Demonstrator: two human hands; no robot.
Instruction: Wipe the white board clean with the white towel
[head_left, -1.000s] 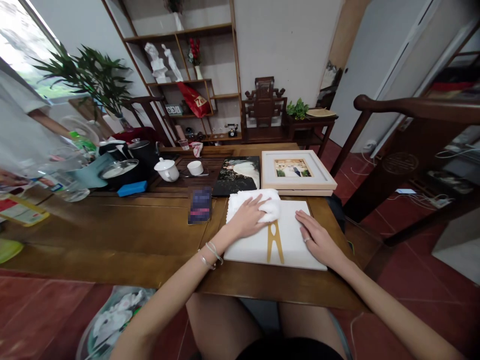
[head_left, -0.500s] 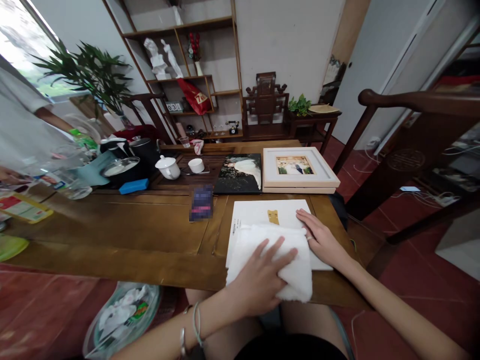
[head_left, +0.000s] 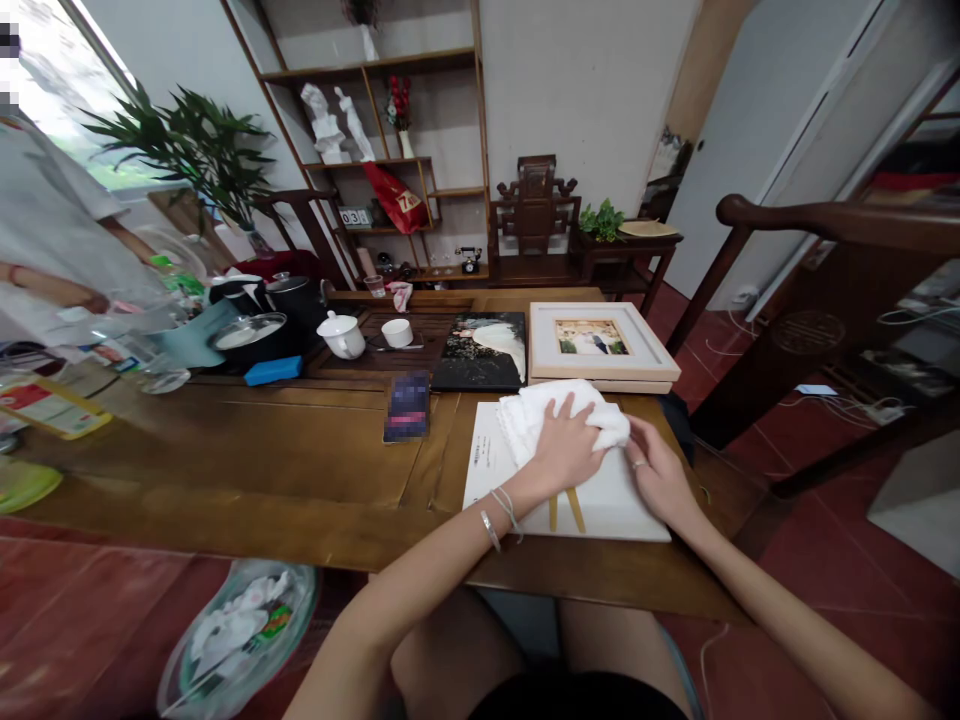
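A white board (head_left: 484,470) with small print at its left lies flat near the table's front edge. My left hand (head_left: 570,445) presses a white towel (head_left: 544,400) onto the board's upper part, fingers spread over the bunched fabric. Below that wrist, two gold-coloured strips (head_left: 576,512) show on the board; their upper ends are hidden. At the board's right side rests my right hand (head_left: 664,475), fingers extended, a ring on one finger. Its fingertips are by the towel's right corner; whether they touch the towel I cannot tell.
Behind the board lie a framed picture (head_left: 664,355) and a dark photo panel (head_left: 476,375). A phone-like blurred item (head_left: 406,405), white teapot (head_left: 343,337), small white cup (head_left: 397,333) and blue block (head_left: 273,371) are leftward. A person (head_left: 56,210) stands far left.
My left hand has pushed the towel away from me, up the board, and bunched it. The strips on the lower board are now uncovered. My right hand has shifted slightly rightward.
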